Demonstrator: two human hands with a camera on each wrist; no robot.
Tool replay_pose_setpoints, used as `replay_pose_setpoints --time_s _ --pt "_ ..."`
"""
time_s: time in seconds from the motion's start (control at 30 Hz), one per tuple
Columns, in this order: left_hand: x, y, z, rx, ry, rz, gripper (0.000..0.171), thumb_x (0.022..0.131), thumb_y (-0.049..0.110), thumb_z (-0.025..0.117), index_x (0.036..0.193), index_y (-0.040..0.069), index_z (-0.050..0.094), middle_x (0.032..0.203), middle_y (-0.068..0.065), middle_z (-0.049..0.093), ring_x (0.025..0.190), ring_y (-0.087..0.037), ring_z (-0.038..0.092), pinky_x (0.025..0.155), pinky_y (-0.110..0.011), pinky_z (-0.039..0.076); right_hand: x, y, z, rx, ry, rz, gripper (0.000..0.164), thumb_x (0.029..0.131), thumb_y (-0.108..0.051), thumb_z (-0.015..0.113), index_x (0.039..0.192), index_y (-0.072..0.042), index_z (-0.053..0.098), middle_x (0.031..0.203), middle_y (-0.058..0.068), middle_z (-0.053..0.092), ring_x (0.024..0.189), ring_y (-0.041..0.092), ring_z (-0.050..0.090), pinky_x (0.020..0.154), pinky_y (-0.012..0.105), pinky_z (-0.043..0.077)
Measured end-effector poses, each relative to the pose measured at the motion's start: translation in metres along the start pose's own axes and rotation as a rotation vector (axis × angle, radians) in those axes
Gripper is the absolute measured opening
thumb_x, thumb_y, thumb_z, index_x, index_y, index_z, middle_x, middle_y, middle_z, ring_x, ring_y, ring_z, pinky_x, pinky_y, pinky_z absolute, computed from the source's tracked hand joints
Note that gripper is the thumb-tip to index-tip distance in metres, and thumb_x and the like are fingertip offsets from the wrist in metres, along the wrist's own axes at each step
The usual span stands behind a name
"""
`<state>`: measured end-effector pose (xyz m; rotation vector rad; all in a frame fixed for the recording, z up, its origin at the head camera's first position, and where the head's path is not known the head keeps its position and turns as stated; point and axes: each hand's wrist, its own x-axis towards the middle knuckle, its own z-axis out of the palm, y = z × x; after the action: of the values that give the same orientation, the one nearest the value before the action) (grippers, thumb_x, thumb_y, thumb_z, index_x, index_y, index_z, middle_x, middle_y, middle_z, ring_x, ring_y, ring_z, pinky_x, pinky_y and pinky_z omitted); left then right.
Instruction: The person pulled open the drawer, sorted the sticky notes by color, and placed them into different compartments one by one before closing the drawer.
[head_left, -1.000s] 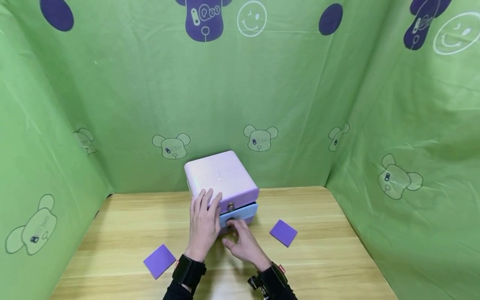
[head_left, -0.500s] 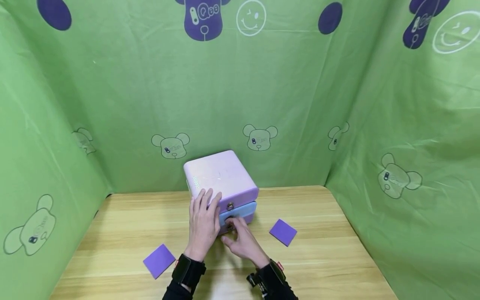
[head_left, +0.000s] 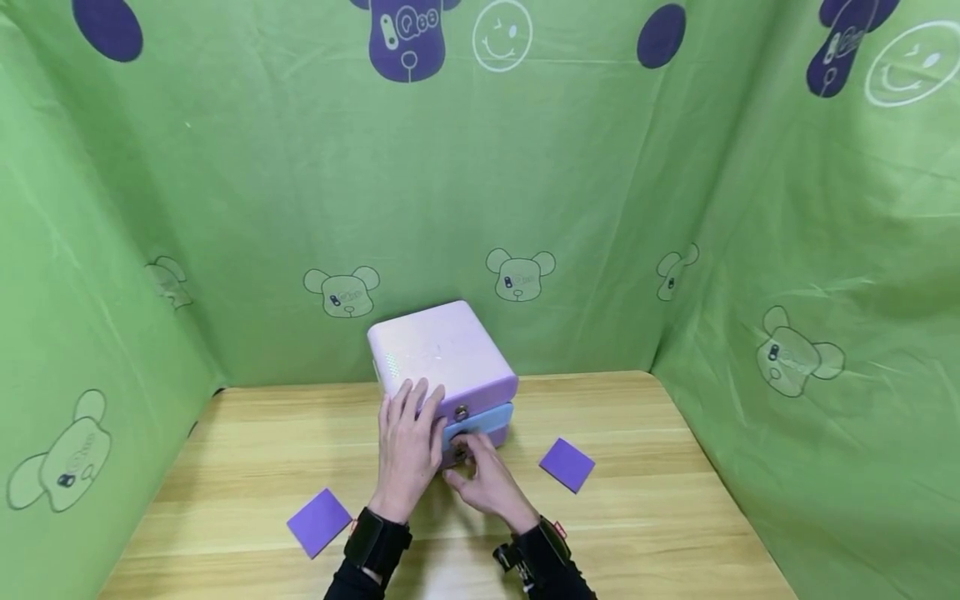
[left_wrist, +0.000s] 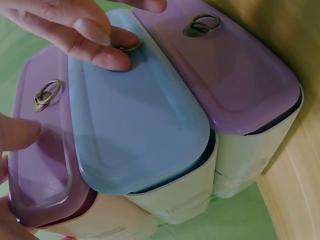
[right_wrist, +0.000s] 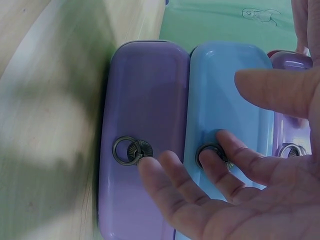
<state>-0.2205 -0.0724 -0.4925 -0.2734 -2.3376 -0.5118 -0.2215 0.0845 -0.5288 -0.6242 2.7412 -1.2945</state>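
A small lilac drawer box (head_left: 446,346) stands tilted at the back of the table. Its front has a purple upper drawer (left_wrist: 37,165), a blue middle drawer (left_wrist: 145,120) and a purple bottom drawer (left_wrist: 240,70), each with a bronze ring pull (right_wrist: 125,150). My left hand (head_left: 407,450) rests on the box's top and front left edge, fingers spread, thumb against the upper drawer. My right hand (head_left: 487,485) is at the front, fingers loosely bent. In the right wrist view its fingertips touch the blue drawer around the ring, and others reach the bottom drawer's ring.
Two purple paper squares lie on the wooden table (head_left: 660,500): one square (head_left: 319,523) left of my hands, another square (head_left: 567,465) to the right. Green printed cloth (head_left: 585,183) encloses the back and sides, close behind the box.
The blue middle drawer stood out slightly a second ago and has slid in nearly level with the front, my right fingers moving with it. My left hand stays in place.
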Motion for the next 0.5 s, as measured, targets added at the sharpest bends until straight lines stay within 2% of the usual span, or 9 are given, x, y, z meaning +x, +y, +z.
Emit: replay_pose_setpoints --time_s 0.2,0.37,0.5 --pt "-0.0008 0.0024 -0.0009 0.03 -0.017 0.007 0.058 0.083 0.021 0.083 0.136 0.016 0.059 0.144 -0.015 0.059 0.137 -0.038 0.051 0.116 -0.065 0.037 0.0007 0.0002 -0.001 0.019 0.008 0.012 0.046 0.087 -0.016 0.073 0.128 -0.002 0.058 0.128 0.022 0.056 0.103 0.031 0.058 0.082 0.035 0.053" --pt "-0.0003 0.0006 -0.0016 0.04 -0.002 0.01 0.064 0.075 0.009 0.087 0.133 0.017 0.061 0.142 -0.014 0.061 0.134 -0.037 0.053 0.115 -0.063 0.039 0.0019 -0.0017 -0.0013 0.04 0.01 0.022 0.045 0.088 -0.019 0.074 0.127 -0.001 0.059 0.126 0.022 0.057 0.103 0.034 0.06 0.083 0.043 0.055" --pt "0.0002 -0.0026 -0.002 0.046 0.007 0.011 0.066 0.072 0.006 0.089 0.131 0.017 0.062 0.14 -0.013 0.063 0.133 -0.037 0.054 0.114 -0.061 0.04 0.0023 -0.0032 -0.0005 0.046 -0.004 0.035 0.045 0.09 -0.02 0.073 0.129 -0.001 0.059 0.126 0.021 0.057 0.103 0.032 0.06 0.083 0.04 0.055"
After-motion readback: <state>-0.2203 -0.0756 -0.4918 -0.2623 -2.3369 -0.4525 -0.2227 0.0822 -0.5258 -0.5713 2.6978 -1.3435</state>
